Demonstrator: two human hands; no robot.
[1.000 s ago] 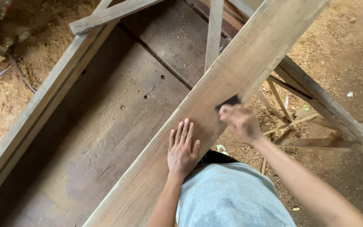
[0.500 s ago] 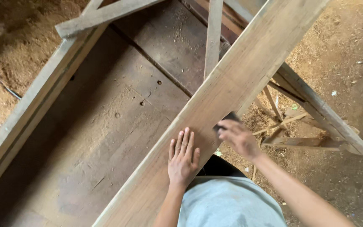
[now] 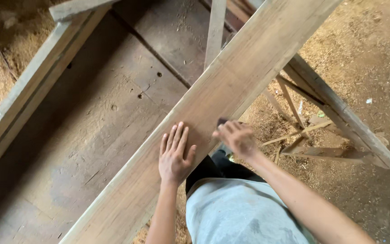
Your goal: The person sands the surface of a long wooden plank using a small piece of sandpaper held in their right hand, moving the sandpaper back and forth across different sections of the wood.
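- Lying diagonally across the view, the long pale plank (image 3: 231, 95) runs from lower left to upper right, on top of the table (image 3: 91, 135).
- Left hand (image 3: 174, 153) is pressed flat on the plank's top face, palm down, fingers (image 3: 172, 138) stretched out and slightly spread, holding nothing.
- Right hand (image 3: 236, 138) sits at the plank's near edge, just right of the left hand, blurred.
- Right fingers are curled around a small dark block (image 3: 222, 122) that touches the plank edge; only a corner of it shows, so what it is cannot be told.
- The two hands are near each other but apart.
- Table is a broad, dark, worn wooden surface with a few small holes (image 3: 159, 74) and a seam running across it.
- A pale wooden rail (image 3: 28, 95) borders the table on the left side.
- A narrow pale slat (image 3: 215, 29) stands behind the plank, near the top of the view.
- Right of the plank, thin sticks and braces (image 3: 303, 131) of a wooden frame show below the plank's level.
- Ground (image 3: 371, 54) to the right is covered in sawdust; more sawdust lies at the upper left.
- Person's grey shirt (image 3: 240, 212) fills the bottom centre.
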